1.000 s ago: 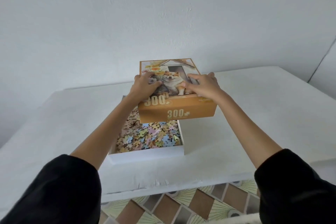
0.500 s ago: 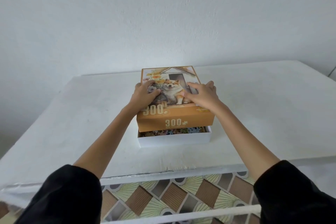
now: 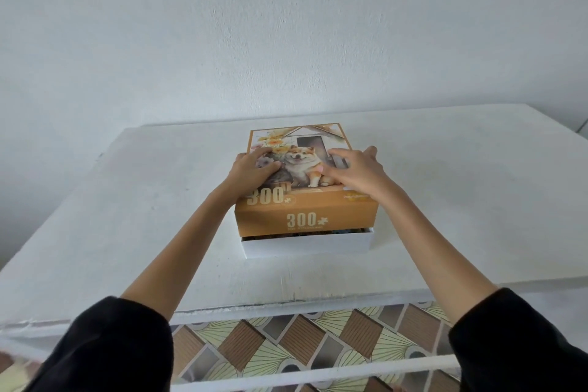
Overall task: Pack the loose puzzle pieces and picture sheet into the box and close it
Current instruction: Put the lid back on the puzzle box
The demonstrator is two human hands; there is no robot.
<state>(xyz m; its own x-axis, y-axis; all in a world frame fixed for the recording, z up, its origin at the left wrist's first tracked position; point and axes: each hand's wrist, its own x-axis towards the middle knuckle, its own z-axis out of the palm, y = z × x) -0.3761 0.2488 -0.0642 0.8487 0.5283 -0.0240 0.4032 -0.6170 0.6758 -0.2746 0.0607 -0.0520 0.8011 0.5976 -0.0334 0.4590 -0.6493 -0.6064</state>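
A: Where is the orange lid (image 3: 307, 219)?
B: Centre of frame, on the white box base (image 3: 305, 247), not fully down. Puzzle pieces (image 3: 286, 235) show in the gap.
A: And the hands?
B: The left hand (image 3: 251, 170) and right hand (image 3: 356, 169) press flat on its top, fingers spread.

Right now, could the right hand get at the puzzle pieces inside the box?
Probably not. The orange lid covers the white base, leaving only a thin front gap where puzzle pieces show, and the right hand rests on the lid.
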